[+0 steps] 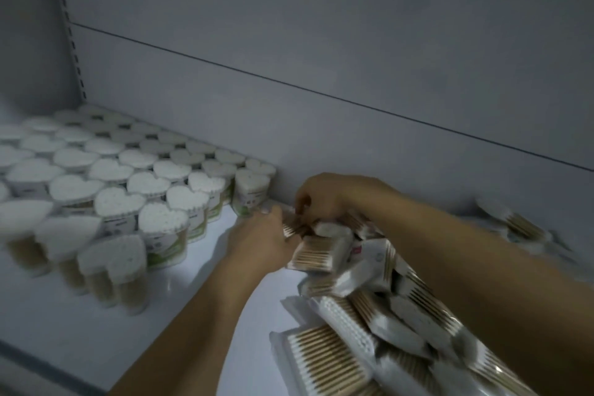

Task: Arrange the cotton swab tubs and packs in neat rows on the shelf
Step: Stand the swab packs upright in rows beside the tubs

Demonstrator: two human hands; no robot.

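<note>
Several heart-shaped cotton swab tubs stand in close rows on the left of the white shelf. A loose pile of flat swab packs with wooden sticks lies at the centre right, reaching to the front. My left hand grips the end of a pack at the top of the pile. My right hand curls over the packs just behind it, near the shelf's back wall, pinching a pack. The fingertips of both hands are partly hidden among the packs.
More swab packs lie blurred at the far right against the grey back panel. A slotted upright rises at the back left. Bare shelf shows between the tubs and the pile.
</note>
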